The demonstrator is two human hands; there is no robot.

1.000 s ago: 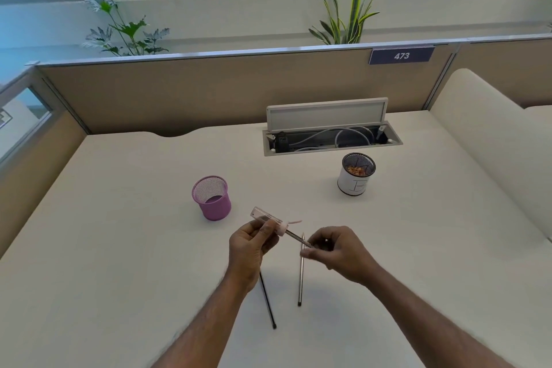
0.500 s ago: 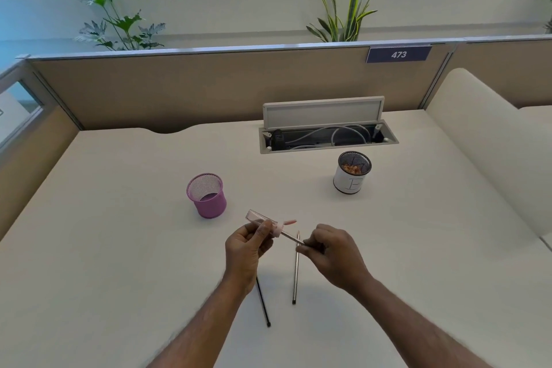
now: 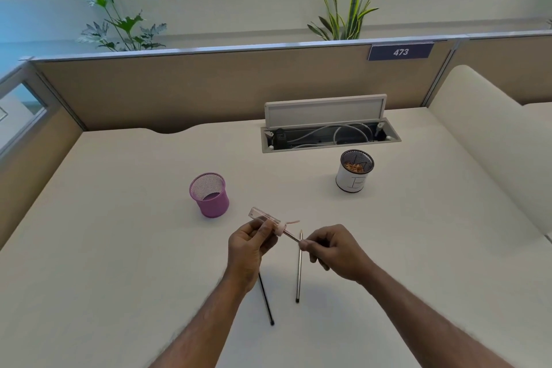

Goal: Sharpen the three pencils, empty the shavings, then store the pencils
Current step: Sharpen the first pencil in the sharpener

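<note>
My left hand [image 3: 248, 248] grips a clear sharpener [image 3: 264, 216] with a pink end just above the desk. A pencil [image 3: 291, 236] is stuck into that end, and my right hand [image 3: 334, 251] pinches its shaft. A curl of shaving [image 3: 291, 222] sticks out of the sharpener. Two more pencils lie on the desk below my hands: a black pencil [image 3: 266, 299] partly under my left wrist, and a grey pencil [image 3: 298, 272] to its right. A pink mesh cup [image 3: 210, 195] stands to the left, and a white-wrapped mesh cup [image 3: 355, 171] with shavings inside stands to the right.
An open cable tray [image 3: 328, 136] with a raised lid sits in the white desk [image 3: 119, 248] behind the cups. Beige partition panels [image 3: 179, 86] close off the back and left. A rolled white cushion [image 3: 490, 140] runs along the right side.
My head has shifted slightly, so the scene sits a little differently. My hands stay together on the sharpener and pencil, and the shaving curl has grown longer.
</note>
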